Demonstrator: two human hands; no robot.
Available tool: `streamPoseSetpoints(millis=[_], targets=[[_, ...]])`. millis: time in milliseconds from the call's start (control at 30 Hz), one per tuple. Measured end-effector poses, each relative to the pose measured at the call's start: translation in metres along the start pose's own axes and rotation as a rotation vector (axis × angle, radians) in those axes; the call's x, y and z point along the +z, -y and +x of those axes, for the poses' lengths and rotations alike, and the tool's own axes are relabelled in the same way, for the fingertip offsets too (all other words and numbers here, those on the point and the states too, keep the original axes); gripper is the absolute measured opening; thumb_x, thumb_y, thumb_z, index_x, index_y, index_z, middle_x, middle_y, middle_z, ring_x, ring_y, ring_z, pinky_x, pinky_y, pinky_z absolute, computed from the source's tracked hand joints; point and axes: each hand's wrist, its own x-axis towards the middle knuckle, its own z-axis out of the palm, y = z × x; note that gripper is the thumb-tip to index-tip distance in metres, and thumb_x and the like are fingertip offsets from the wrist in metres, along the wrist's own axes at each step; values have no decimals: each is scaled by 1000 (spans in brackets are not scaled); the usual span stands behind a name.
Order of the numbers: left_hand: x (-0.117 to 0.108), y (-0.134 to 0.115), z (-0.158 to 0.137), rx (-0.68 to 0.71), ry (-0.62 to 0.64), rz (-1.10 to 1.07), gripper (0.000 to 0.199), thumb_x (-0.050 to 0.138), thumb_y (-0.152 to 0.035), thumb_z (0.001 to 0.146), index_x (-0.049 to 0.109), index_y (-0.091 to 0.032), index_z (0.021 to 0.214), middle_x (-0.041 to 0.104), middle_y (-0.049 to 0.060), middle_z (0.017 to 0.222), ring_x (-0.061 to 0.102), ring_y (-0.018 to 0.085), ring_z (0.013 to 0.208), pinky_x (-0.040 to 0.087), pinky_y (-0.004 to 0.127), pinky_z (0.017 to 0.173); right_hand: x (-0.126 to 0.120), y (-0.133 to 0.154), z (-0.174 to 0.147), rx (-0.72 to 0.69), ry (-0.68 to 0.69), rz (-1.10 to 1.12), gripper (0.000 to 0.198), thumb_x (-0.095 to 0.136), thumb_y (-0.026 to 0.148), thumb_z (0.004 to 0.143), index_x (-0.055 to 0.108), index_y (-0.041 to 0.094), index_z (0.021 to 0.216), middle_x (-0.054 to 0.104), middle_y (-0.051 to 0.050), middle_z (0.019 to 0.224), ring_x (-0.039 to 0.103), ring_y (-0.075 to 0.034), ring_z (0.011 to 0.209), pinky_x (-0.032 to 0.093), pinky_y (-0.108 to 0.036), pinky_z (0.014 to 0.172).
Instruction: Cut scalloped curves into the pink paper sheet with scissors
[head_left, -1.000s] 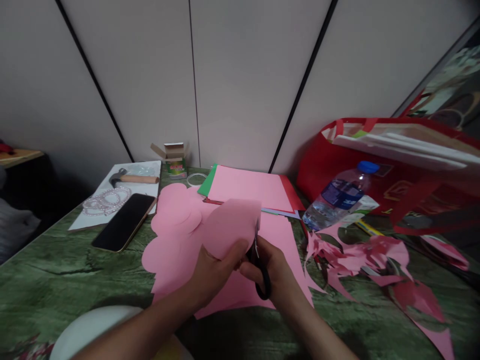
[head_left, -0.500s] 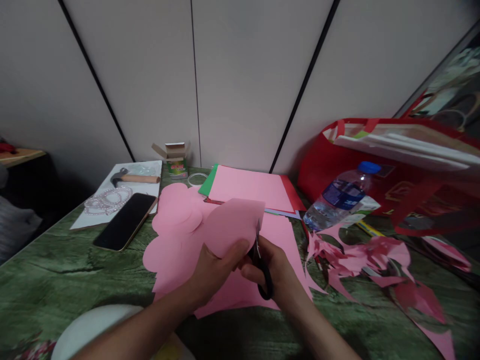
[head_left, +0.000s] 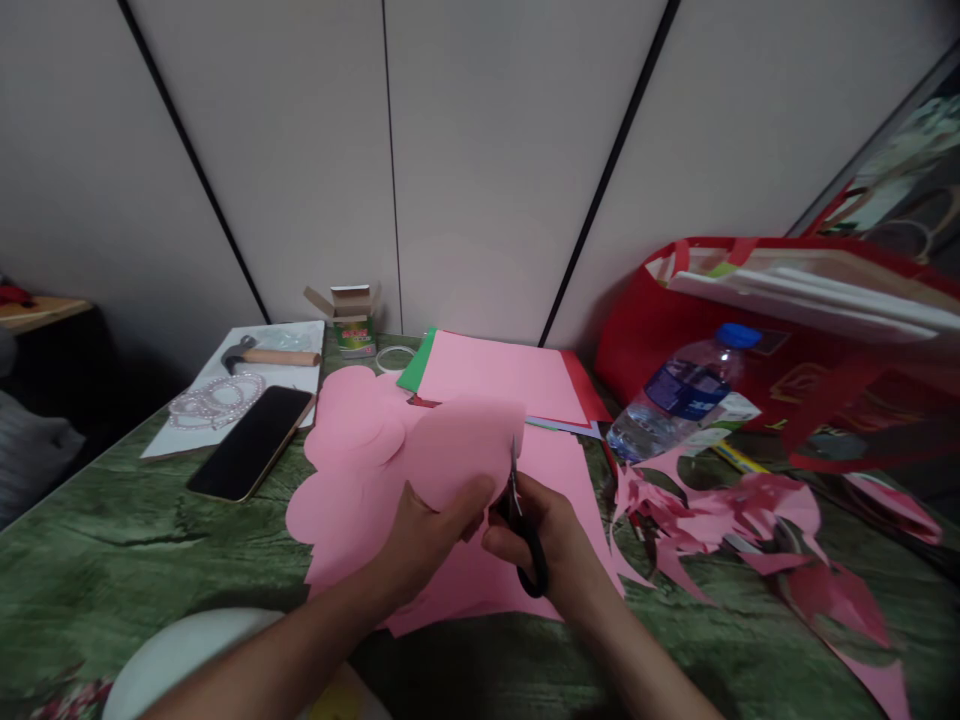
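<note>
My left hand [head_left: 439, 525] pinches the lower edge of a pink paper piece [head_left: 461, 445], its thumb on top. The piece has a rounded left side and is raised above the pink sheets [head_left: 480, 585] on the table. My right hand [head_left: 551, 525] is closed around the black handles of a pair of scissors [head_left: 534, 560]. Their blades point away from me and meet the right side of the raised paper. Left of my hands, several rounded pink cutouts [head_left: 345, 425] lie overlapping on the sheets.
Pink paper scraps [head_left: 720, 520] lie at right, near a water bottle [head_left: 679, 390] and a red bag [head_left: 637, 320]. At left are a phone [head_left: 251, 445], a hammer [head_left: 277, 357] and beaded strands [head_left: 217, 400]. Behind stand a small open box [head_left: 354, 330] and coloured sheets [head_left: 499, 375].
The scissor blades have closed somewhat on the paper, and its upper right corner has bent and shifted slightly. Both hands stay in nearly the same place.
</note>
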Motion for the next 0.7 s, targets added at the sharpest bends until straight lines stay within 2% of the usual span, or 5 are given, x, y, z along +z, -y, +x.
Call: streamPoseSetpoints(millis=[200, 400, 700], targets=[[0, 2, 2, 22, -3, 5, 28, 57, -34, 71, 50, -15, 53, 45, -4, 44, 42, 8, 43, 34, 20, 42, -1, -2, 0, 3, -4, -16, 31, 73, 33, 57, 48, 18, 69, 51, 3, 60, 36, -8, 50, 30, -21, 45], [-2, 6, 3, 55, -8, 23, 30, 56, -35, 72, 50, -14, 51, 43, -4, 42, 40, 7, 42, 33, 21, 42, -3, -10, 1, 35, -30, -24, 36, 75, 34, 54, 46, 19, 68, 49, 6, 52, 38, -7, 46, 30, -20, 45], [-3, 8, 5, 71, -43, 12, 31, 56, -36, 72, 49, -14, 51, 44, -4, 43, 42, 7, 41, 33, 20, 41, -3, -12, 0, 57, -59, -61, 29, 69, 33, 59, 46, 18, 69, 50, 6, 50, 43, -7, 44, 34, -20, 43]])
